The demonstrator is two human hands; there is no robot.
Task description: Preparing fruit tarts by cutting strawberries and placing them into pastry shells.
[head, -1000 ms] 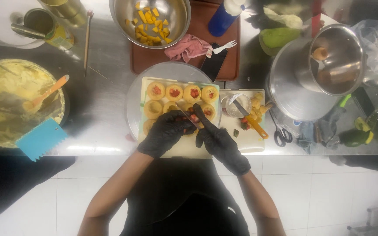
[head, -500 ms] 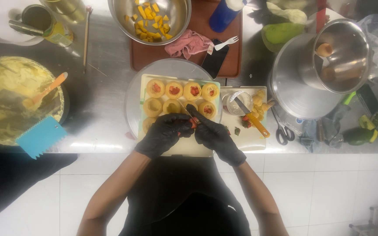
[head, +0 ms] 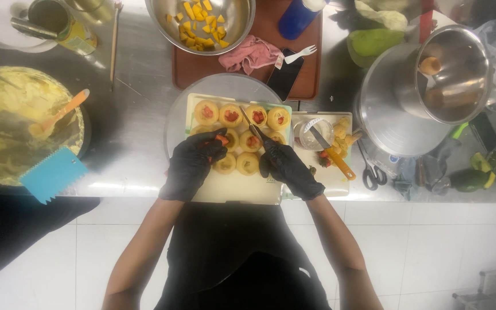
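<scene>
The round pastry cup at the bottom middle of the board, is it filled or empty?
Empty: the pastry cup shows only a pale hollow, no red filling.

Place: a working kitchen, likely a commercial one.
Counter: stainless steel worktop (head: 133,143), with a white tiled floor (head: 431,252) below.
Vessels: big steel bowl (head: 207,20) of cut fruit, steel pot (head: 457,74), batter pan (head: 12,132) with a spatula.
Tools: knife (head: 331,152), scissors (head: 368,172), blue scraper (head: 53,175).
Food: filled pastry shells (head: 242,123) on a white board.
Dress: black gloves (head: 193,163) and dark apron.
</scene>
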